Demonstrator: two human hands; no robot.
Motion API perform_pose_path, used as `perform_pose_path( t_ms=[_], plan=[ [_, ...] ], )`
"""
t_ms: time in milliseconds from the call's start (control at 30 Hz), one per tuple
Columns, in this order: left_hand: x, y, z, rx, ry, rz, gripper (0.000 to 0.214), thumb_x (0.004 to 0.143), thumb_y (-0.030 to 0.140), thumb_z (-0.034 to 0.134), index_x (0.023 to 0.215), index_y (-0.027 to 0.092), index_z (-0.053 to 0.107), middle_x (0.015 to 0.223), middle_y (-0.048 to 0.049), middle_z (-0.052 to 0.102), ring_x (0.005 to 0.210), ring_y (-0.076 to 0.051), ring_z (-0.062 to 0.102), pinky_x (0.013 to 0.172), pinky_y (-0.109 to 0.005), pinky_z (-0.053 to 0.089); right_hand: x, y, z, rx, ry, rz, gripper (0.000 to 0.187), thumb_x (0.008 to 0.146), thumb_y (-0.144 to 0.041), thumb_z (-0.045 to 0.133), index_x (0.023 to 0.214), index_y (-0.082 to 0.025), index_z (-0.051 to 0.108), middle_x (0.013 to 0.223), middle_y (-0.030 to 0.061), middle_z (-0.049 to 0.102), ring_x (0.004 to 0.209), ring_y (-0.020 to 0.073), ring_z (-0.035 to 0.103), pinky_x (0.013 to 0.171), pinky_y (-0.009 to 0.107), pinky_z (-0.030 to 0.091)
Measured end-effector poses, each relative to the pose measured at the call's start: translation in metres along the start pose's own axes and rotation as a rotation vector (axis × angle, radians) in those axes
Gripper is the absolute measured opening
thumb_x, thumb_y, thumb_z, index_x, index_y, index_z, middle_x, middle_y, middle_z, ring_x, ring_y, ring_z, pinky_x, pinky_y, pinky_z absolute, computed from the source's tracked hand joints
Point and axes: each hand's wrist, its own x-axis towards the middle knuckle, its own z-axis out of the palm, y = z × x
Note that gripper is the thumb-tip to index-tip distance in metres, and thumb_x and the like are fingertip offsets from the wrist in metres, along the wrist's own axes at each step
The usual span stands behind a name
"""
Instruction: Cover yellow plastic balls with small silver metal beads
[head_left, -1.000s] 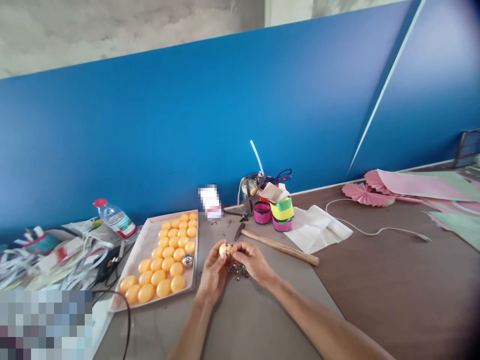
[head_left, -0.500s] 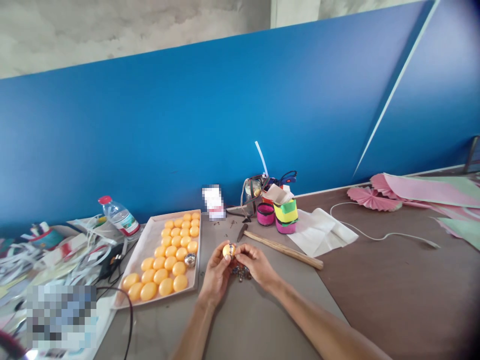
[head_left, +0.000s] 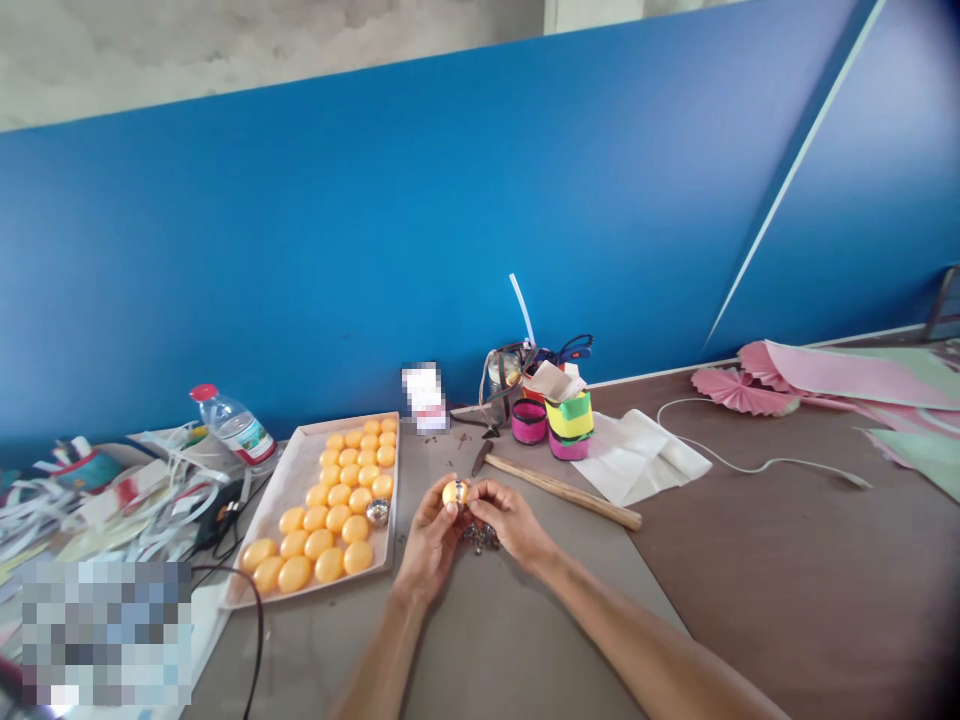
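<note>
My left hand (head_left: 429,540) grips an orange ball (head_left: 453,493), like a table tennis ball, with a band of small dark and shiny pieces across it. My right hand (head_left: 506,522) is closed, thumb and fingertips pinched at the ball's right side; whatever they hold is too small to make out. Under the hands, a small heap of shiny pieces (head_left: 480,538) lies on the grey table surface. To the left stands a shallow tray (head_left: 285,465) with several plain orange balls (head_left: 319,543) in rows. One silvery, faceted-looking ball (head_left: 377,512) sits near the tray's right edge.
A hammer (head_left: 562,490) lies beyond my right hand, by white paper (head_left: 637,460) and small colourful fabric containers (head_left: 570,425). A bottle (head_left: 240,430) leans behind the tray amid white strips (head_left: 157,510). A white cable (head_left: 765,465) and pink paper (head_left: 847,380) are at right.
The view has shifted slightly, so the scene sits a little higher and further left. Both hands stay at the ball, with only slight finger movement.
</note>
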Motion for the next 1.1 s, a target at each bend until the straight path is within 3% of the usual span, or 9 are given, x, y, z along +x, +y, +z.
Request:
perform_pose_path(
  t_ms=[700, 1100],
  plan=[
    [-0.0006, 0.0005, 0.0013, 0.045, 0.018, 0.026, 0.036, 0.071, 0.024, 0.068, 0.106, 0.022, 0.059, 0.105, -0.0047, 0.063, 0.093, -0.017, 0.058, 0.081, -0.029, 0.045, -0.0007, -0.0014, 0.0010, -0.020, 0.004, -0.011, 0.021, 0.067, -0.037, 0.062, 0.068, -0.018, 0.054, 0.059, -0.0043, 0.048, 0.054, 0.0086, 0.039, 0.053, 0.022, 0.030],
    [-0.0013, -0.0024, 0.0011, 0.112, 0.050, 0.065, 0.037, 0.069, 0.026, 0.070, 0.104, 0.023, 0.060, 0.104, -0.0045, 0.063, 0.089, -0.017, 0.058, 0.076, -0.029, 0.047, -0.0006, 0.0003, 0.0020, -0.085, 0.030, -0.017, 0.023, 0.068, -0.039, 0.062, 0.067, -0.018, 0.052, 0.058, -0.0043, 0.049, 0.055, 0.0097, 0.044, 0.055, 0.023, 0.035]
  ],
)
